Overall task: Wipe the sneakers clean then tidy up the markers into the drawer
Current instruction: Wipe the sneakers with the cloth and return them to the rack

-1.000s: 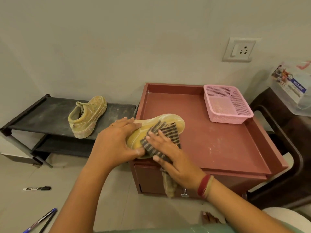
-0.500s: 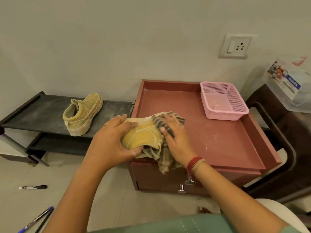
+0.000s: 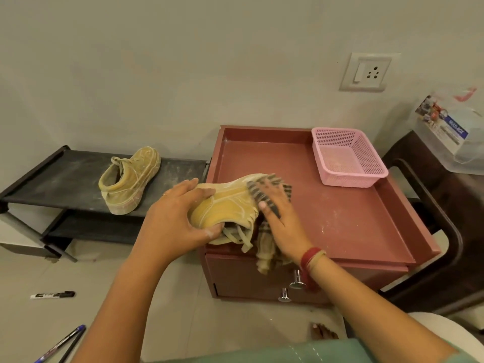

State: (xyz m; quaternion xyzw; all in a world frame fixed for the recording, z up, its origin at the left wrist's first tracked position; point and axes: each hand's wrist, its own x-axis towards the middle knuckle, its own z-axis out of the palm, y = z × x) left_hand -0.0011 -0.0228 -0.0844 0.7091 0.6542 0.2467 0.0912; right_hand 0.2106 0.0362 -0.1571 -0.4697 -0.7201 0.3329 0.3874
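Note:
A yellow sneaker [image 3: 227, 205] lies tipped on its side at the front left of the red cabinet top [image 3: 348, 226]. My left hand [image 3: 175, 218] grips its heel end. With flat fingers my right hand [image 3: 277, 216] presses a striped cloth [image 3: 264, 247] against the toe half of the sneaker; the cloth's end hangs over the cabinet front. A second dusty sneaker [image 3: 129, 179] stands on the black shoe rack [image 3: 65, 179]. A black marker [image 3: 52, 295] and two pens [image 3: 62, 343] lie on the floor at the lower left. Two drawer knobs [image 3: 290, 289] show below my right wrist.
A pink mesh basket [image 3: 345, 157] sits at the back right of the cabinet top. A dark chair [image 3: 445, 231] with a plastic box [image 3: 453, 132] on it stands at the right. A wall socket [image 3: 366, 72] is above. My foot [image 3: 322, 332] is on the floor.
The sneaker has been turned from sole-up to its side. My right hand with the cloth slid from the middle of the shoe toward its toe end.

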